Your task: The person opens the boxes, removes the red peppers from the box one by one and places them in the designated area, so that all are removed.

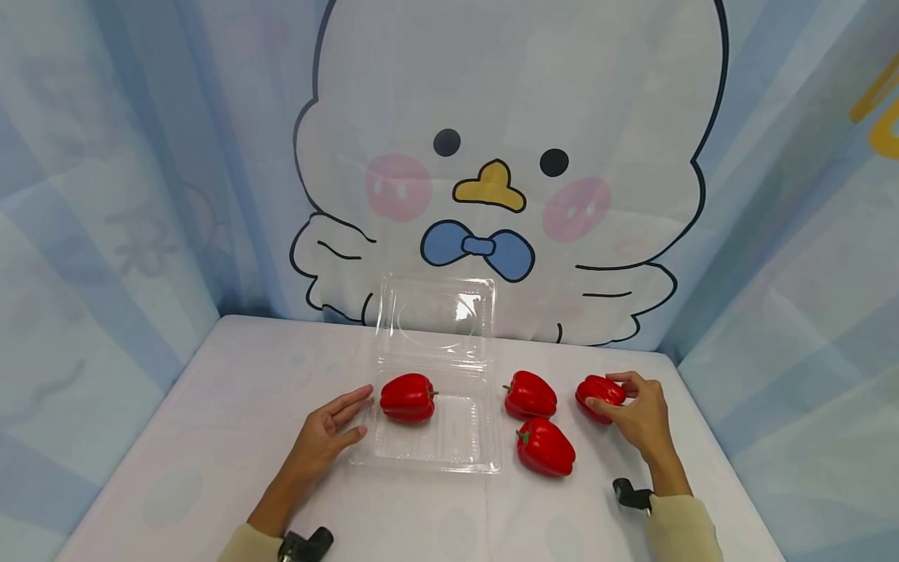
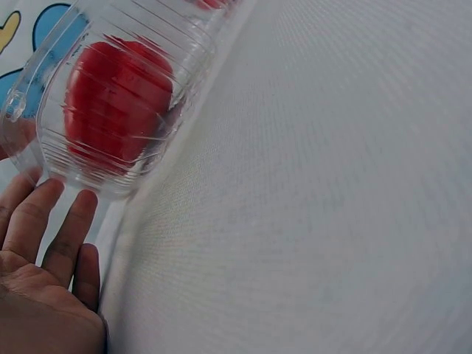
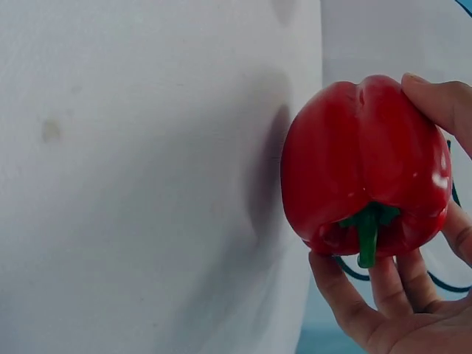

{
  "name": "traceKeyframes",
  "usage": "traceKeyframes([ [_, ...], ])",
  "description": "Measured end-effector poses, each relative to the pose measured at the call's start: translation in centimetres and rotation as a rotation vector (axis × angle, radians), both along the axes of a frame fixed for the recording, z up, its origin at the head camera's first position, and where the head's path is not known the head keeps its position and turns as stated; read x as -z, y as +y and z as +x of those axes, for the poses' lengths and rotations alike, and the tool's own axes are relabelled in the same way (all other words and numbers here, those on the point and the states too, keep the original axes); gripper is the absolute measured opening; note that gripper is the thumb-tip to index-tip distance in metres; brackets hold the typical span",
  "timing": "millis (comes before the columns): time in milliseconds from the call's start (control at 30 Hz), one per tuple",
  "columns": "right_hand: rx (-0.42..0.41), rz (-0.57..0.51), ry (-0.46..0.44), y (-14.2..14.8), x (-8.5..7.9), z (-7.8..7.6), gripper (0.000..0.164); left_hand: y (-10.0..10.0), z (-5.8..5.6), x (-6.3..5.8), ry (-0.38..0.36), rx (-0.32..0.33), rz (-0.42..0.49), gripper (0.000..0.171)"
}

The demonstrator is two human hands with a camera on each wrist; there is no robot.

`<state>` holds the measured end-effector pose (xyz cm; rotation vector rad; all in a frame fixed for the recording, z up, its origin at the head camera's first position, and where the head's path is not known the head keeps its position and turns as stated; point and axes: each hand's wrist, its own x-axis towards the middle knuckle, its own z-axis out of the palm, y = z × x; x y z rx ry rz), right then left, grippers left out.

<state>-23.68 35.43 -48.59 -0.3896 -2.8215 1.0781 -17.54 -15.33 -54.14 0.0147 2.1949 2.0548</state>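
Observation:
A clear plastic clamshell box (image 1: 435,429) lies with its lid raised at the back. One red bell pepper (image 1: 407,398) sits in its base, toward the left side. At the box's left edge is my left hand (image 1: 328,437), fingers extended with their tips right at the rim (image 2: 96,184). My right hand (image 1: 642,414) grips another red bell pepper (image 3: 365,166) between thumb and fingers, its green stem facing the wrist camera. A shadow falls on the cloth beside this pepper.
Two more red bell peppers, one behind (image 1: 530,396) and one in front (image 1: 545,447), lie between the box and my right hand. A white cloth covers the table (image 1: 211,437). Behind it hangs a curtain (image 1: 604,94) with a cartoon chick, close to the raised lid.

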Motion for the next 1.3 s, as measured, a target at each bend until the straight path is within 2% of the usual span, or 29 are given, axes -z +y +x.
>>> traceKeyframes([
  [267, 0.018, -0.014, -0.002, 0.2, 0.7, -0.1, 0.073, 0.0, 0.1, 0.0, 0.01, 0.012, 0.018, 0.064],
  [533, 0.024, -0.032, -0.022, 0.2, 0.7, -0.1, 0.075, 0.0, 0.2, -0.2, 0.009, 0.011, 0.016, 0.064],
  [733, 0.013, 0.001, 0.002, 0.2, 0.6, -0.3, 0.077, -0.1, 0.3, -0.3, 0.013, 0.018, 0.022, 0.065],
  [900, 0.036, 0.024, 0.068, -0.3, 0.1, 0.0, 0.074, 0.0, 0.3, -0.3, 0.009, 0.014, 0.015, 0.064],
  [1033, 0.035, 0.032, 0.143, -1.2, -0.9, 0.4, 0.073, 0.0, 0.3, -0.2, 0.012, 0.019, 0.014, 0.064],
  [1300, -0.055, 0.01, 0.278, -3.8, -3.3, 1.1, 0.074, -0.1, 0.1, -0.1, 0.021, 0.031, 0.037, 0.064],
])
